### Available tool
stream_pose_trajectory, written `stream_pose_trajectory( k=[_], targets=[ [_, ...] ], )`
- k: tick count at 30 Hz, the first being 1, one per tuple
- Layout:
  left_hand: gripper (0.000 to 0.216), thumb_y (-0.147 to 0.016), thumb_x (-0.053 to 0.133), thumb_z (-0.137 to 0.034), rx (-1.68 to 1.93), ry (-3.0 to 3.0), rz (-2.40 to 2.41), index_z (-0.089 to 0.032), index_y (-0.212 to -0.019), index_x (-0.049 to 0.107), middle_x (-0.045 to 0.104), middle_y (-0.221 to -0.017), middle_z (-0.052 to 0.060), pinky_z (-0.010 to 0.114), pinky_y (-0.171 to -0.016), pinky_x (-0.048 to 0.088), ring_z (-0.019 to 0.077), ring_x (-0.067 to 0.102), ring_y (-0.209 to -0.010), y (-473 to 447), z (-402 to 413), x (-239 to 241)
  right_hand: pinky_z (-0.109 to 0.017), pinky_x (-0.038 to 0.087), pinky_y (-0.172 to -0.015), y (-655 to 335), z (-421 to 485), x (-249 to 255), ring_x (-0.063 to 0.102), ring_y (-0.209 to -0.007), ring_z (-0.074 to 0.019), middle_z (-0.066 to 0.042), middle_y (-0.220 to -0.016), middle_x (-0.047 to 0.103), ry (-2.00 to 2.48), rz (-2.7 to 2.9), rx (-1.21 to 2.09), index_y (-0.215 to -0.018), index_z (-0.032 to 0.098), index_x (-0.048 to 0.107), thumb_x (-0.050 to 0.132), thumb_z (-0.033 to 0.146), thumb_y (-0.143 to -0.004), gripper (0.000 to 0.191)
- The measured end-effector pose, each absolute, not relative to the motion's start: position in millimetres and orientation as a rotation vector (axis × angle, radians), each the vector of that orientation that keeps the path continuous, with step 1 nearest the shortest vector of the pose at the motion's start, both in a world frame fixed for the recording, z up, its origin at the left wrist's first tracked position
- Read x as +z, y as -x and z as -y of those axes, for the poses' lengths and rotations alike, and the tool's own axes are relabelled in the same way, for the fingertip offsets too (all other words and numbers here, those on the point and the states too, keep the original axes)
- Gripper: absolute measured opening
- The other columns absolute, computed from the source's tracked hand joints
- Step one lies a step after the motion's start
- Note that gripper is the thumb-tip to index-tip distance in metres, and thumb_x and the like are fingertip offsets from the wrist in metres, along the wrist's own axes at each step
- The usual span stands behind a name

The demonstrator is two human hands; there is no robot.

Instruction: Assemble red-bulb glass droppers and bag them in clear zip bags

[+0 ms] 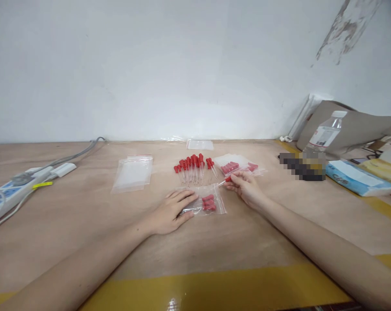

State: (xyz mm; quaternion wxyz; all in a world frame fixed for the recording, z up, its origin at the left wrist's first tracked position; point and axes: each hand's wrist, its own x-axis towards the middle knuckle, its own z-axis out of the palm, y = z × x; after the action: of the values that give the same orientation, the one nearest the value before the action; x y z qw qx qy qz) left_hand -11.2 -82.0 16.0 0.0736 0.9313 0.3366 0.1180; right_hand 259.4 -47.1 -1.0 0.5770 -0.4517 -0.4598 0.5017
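Observation:
My left hand (pixel 176 211) lies with fingers stretched out on the closed end of a clear zip bag (pixel 221 206). Several red-bulbed droppers (pixel 209 203) are inside that bag. At the bag's right, my right hand (pixel 245 188) pinches a glass dropper (pixel 227 179) by its red bulb, its clear tip pointing left toward the bag's mouth. Just beyond the bag, a row of loose droppers (pixel 192 166) lies with the red bulbs away from me. Behind my right hand are filled zip bags (pixel 229 160) with red bulbs showing through.
Flat zip bags (pixel 132 172) are stacked at left, and another small stack (pixel 200 144) sits by the wall. A power strip (pixel 17 190) with cables is far left. A plastic bottle (pixel 325 134), a blurred dark object (pixel 302 167) and a blue tissue pack (pixel 359 179) stand at right.

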Motion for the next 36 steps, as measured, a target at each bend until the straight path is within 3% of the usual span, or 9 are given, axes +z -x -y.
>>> stream_pose_trajectory(
  k=[2,6,11,16,24,30,36],
  targets=[
    [0.048,-0.090,0.032,-0.042,0.357,-2.792,-1.006,-0.026,-0.135,0.029,0.037,-0.137,0.005,0.042,-0.104,0.026,0.0218,0.032,-0.125,11.3,81.8,16.4,-0.028,0.046,-0.059,-262.1,51.8,-2.3,0.059,-0.063,-0.0141,-0.001,-0.070,0.062,1.090,1.367,1.079,-0.076,0.020,0.053,0.067,0.040,-0.065,0.027],
    [0.049,-0.090,0.033,-0.043,0.375,-2.794,-1.004,-0.025,-0.135,0.029,0.037,-0.137,0.005,0.041,-0.104,0.026,0.0220,0.032,-0.125,11.4,81.8,16.6,-0.032,0.041,-0.070,-270.2,54.2,-1.4,0.056,-0.072,-0.0161,-0.002,-0.077,0.064,1.101,1.960,0.483,-0.077,0.021,0.063,0.064,0.031,-0.071,0.011],
    [0.048,-0.090,0.033,-0.042,0.372,-2.802,-1.004,-0.026,-0.135,0.029,0.037,-0.136,0.005,0.042,-0.103,0.027,0.0221,0.032,-0.125,10.3,83.0,17.6,-0.033,0.037,-0.074,-256.1,49.5,-3.8,0.055,-0.074,-0.0176,-0.002,-0.072,0.064,1.104,2.054,0.133,-0.079,0.024,0.067,0.064,0.026,-0.072,0.007],
    [0.048,-0.090,0.033,-0.042,0.381,-2.804,-1.001,-0.026,-0.135,0.028,0.037,-0.137,0.005,0.042,-0.103,0.027,0.0223,0.032,-0.125,9.5,83.6,18.5,-0.029,0.038,-0.066,-234.7,51.7,-6.2,0.054,-0.065,-0.0150,-0.001,-0.067,0.064,1.159,1.978,0.201,-0.077,0.022,0.068,0.062,0.021,-0.072,0.008],
    [0.048,-0.091,0.032,-0.042,0.368,-2.796,-1.014,-0.027,-0.136,0.027,0.036,-0.137,0.005,0.043,-0.103,0.027,0.0227,0.032,-0.125,11.1,83.9,18.7,-0.029,0.041,-0.067,-244.6,52.2,-0.9,0.057,-0.068,-0.0154,-0.002,-0.071,0.066,1.045,2.044,0.465,-0.075,0.023,0.068,0.062,0.030,-0.073,0.009],
    [0.048,-0.090,0.033,-0.041,0.384,-2.793,-1.006,-0.027,-0.136,0.028,0.036,-0.138,0.005,0.043,-0.104,0.026,0.0229,0.032,-0.125,9.9,84.1,19.4,-0.028,0.040,-0.065,-236.6,54.1,-4.1,0.054,-0.064,-0.0140,-0.001,-0.067,0.063,1.076,1.981,0.289,-0.071,0.021,0.061,0.059,0.021,-0.073,0.003],
    [0.048,-0.090,0.033,-0.041,0.376,-2.790,-1.014,-0.027,-0.135,0.028,0.036,-0.138,0.004,0.043,-0.103,0.027,0.0228,0.032,-0.125,9.3,84.3,20.5,-0.031,0.043,-0.075,-235.9,59.7,0.7,0.059,-0.078,-0.0164,-0.003,-0.082,0.066,0.958,2.010,0.451,-0.079,0.021,0.064,0.064,0.027,-0.071,0.010]
  ],
)
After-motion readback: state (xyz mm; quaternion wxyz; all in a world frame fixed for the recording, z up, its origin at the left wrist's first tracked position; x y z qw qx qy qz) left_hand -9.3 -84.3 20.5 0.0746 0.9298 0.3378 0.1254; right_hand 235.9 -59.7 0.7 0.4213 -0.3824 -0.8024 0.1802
